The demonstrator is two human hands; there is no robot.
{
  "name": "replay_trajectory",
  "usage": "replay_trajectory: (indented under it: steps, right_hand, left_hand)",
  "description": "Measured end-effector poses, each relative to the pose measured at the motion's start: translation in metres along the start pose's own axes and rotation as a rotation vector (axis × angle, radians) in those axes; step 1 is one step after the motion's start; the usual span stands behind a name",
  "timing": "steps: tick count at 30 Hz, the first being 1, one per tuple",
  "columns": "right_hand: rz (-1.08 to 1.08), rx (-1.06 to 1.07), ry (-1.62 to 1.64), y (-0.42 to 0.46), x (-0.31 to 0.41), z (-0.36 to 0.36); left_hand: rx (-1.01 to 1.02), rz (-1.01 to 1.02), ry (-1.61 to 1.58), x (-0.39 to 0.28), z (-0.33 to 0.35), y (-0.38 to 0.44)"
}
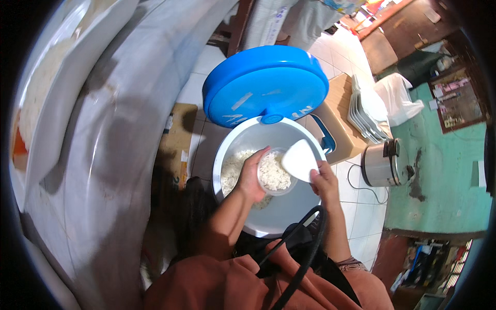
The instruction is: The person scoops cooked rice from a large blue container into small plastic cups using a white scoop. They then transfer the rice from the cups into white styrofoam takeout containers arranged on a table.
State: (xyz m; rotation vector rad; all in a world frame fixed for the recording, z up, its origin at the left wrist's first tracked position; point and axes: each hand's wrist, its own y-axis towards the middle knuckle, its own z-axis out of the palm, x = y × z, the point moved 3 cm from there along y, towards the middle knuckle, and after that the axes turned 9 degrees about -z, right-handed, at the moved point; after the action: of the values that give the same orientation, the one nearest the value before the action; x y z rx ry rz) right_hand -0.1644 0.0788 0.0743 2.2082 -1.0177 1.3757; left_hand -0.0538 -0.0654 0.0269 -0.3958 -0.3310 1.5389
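My left hand (pixel 252 178) holds a clear plastic cup (pixel 288 190) by its side. White rice (pixel 274 171) fills much of the cup. In my right hand (pixel 325 180) is a flat white rice paddle or scoop (pixel 300 159), its wide end over the cup's right rim. Both hands are above a large whitish tub (pixel 267 223), which has more rice (pixel 234 170) inside at its left. A round blue lid (pixel 267 89) leans upright at the tub's far rim.
A long table under a pale plastic cover (pixel 120 128) runs along my left, with a white container (pixel 58 116) on it. Flattened cardboard (pixel 182 143) lies beside the tub. At right are a tan box (pixel 341 116), stacked white trays (pixel 366 112) and a steel rice cooker (pixel 381 164) with a cord.
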Motion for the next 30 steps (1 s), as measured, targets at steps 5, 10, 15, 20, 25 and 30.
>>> replay_trajectory:
  steps: [5, 10, 15, 20, 25, 30]
  right_hand:
    - [0.046, -0.231, 0.461, 0.001, 0.025, -0.013]
    - [0.171, -0.084, 0.523, -0.002, 0.011, 0.013]
    - [0.092, 0.116, 0.343, -0.008, -0.002, 0.052]
    - [-0.066, 0.167, 0.102, -0.009, -0.019, 0.069]
    - [0.082, 0.253, 0.353, 0.004, -0.013, 0.042]
    - [0.083, 0.205, 0.337, 0.003, -0.004, 0.015]
  left_hand:
    - [0.073, 0.088, -0.127, -0.009, -0.004, 0.004]
    - [0.0, 0.297, 0.03, -0.018, 0.001, 0.002]
    - [-0.107, 0.31, 0.098, -0.01, -0.005, 0.009]
    - [-0.218, 0.216, 0.099, 0.001, -0.018, 0.01]
    - [0.023, 0.013, 0.025, -0.01, -0.004, -0.005]
    - [0.107, -0.103, 0.162, -0.005, 0.001, 0.002]
